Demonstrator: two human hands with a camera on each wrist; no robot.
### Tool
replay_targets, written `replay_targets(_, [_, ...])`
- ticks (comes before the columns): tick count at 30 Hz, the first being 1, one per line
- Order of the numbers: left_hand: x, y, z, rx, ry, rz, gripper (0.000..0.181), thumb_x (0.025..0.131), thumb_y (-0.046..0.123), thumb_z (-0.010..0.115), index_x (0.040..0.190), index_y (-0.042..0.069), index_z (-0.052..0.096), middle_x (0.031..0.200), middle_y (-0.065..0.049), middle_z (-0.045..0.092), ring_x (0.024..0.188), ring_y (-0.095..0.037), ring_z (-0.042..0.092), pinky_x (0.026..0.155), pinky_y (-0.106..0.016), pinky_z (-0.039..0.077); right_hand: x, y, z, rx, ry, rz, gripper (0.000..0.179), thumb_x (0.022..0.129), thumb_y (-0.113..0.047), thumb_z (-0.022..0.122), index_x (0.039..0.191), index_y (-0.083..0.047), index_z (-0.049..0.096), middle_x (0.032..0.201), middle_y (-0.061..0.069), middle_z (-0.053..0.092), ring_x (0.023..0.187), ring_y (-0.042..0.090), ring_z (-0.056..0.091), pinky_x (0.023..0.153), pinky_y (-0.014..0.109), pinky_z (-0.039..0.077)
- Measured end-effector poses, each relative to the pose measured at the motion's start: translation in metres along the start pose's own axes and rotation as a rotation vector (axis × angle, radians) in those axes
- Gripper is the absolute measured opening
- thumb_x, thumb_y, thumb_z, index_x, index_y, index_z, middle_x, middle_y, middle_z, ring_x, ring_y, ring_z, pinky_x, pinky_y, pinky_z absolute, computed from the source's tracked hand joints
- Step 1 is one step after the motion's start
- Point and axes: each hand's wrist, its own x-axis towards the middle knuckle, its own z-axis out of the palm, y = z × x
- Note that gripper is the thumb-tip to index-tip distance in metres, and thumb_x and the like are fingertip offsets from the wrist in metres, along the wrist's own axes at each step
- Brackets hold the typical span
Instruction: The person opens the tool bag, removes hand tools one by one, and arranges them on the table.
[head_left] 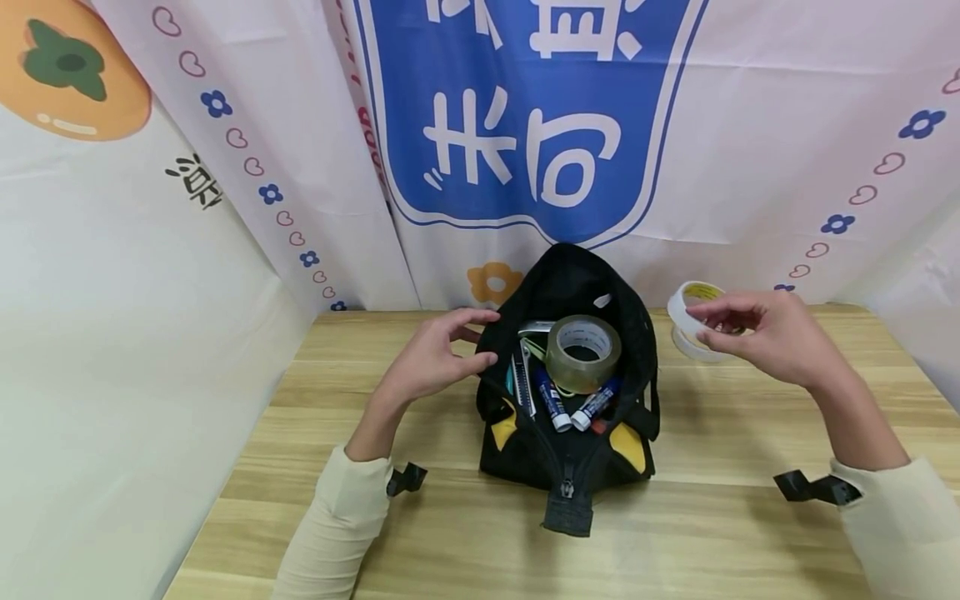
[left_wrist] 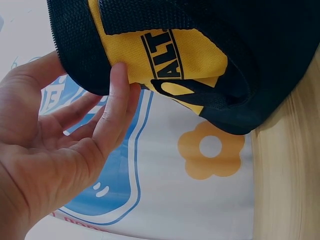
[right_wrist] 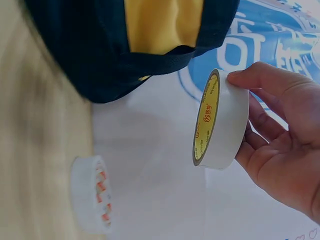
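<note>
1. Several prints mark the cloth backdrop (head_left: 300,167) at far left; an orange fruit (head_left: 123,96) is highest, with a row of hearts and blue flowers to its right.
2. Left hand (head_left: 423,358): it grips the left edge of the black bag (head_left: 517,467) between thumb and fingers; a black strip (head_left: 407,479) sticks out by its pale sleeve (head_left: 341,504); an orange flower print (head_left: 478,282) shows on the cloth behind.
3. The bag sits unzipped near the middle of the wooden table (head_left: 427,542), its mouth wide; yellow patches show on its sides, and its zipped front end with a black tab (head_left: 567,517) points towards the person.
4. Inside, left to right: a cutter (head_left: 522,382) along the left wall; two blue-and-white tubes (head_left: 553,402) slanting together; a clear brownish tape roll (head_left: 561,364) above them, filling much of the opening and hiding what is underneath.
5. The bag's right wall stands between that roll and the white rolls.
6. Right hand (head_left: 783,342): it pinches the white tape roll (right_wrist: 231,122), held tilted in the air to the right of the bag; a second white roll (right_wrist: 84,195) lies flat on the table below, partly hidden from the head view.
</note>
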Motion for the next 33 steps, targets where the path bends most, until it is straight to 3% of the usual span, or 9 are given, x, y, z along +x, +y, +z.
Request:
replay_targets(11, [-0.001, -0.001, 0.002, -0.005, 0.004, -0.008, 0.054, 0.096, 0.013, 0.081, 0.147, 0.011, 0.064, 0.153, -0.01, 0.063, 0.124, -0.034, 0.071, 0.088, -0.04, 0.066, -0.013, 0.026, 0.017, -0.038, -0.033, -0.064, 0.027, 0.087, 0.003, 0.084, 0.112, -0.007, 0.084, 0.09, 0.004, 0.077, 0.076, 0.001, 0.063, 0.064, 0.016, 0.051])
replay_targets(18, [0.0, 0.0, 0.001, 0.002, 0.006, -0.011, 0.055, 0.096, 0.013, 0.081, 0.148, 0.011, 0.063, 0.153, -0.01, 0.063, 0.124, -0.034, 0.071, 0.089, -0.041, 0.066, -0.014, 0.04, 0.026, -0.079, -0.099, -0.058, 0.026, 0.086, 0.001, 0.085, 0.111, -0.007, 0.083, 0.094, 0.003, 0.077, 0.079, -0.002, 0.06, 0.066, 0.016, 0.052])
replay_targets(26, [0.0, 0.002, 0.0, 0.006, 0.007, -0.028, 0.055, 0.096, 0.013, 0.081, 0.148, 0.011, 0.063, 0.153, -0.01, 0.063, 0.125, -0.034, 0.07, 0.09, -0.041, 0.066, -0.01, 0.052, 0.035, -0.065, -0.229, -0.023, 0.025, 0.086, 0.003, 0.084, 0.108, -0.008, 0.083, 0.1, 0.006, 0.08, 0.078, 0.001, 0.061, 0.068, 0.021, 0.055])
replay_targets(33, [0.0, 0.002, 0.0, 0.004, 0.005, -0.031, 0.055, 0.096, 0.014, 0.08, 0.148, 0.011, 0.063, 0.154, -0.009, 0.063, 0.126, -0.034, 0.07, 0.092, -0.044, 0.065, -0.011, 0.051, 0.037, -0.048, -0.276, -0.032, 0.027, 0.085, 0.004, 0.084, 0.108, -0.01, 0.082, 0.105, 0.006, 0.08, 0.079, 0.003, 0.062, 0.069, 0.022, 0.056])
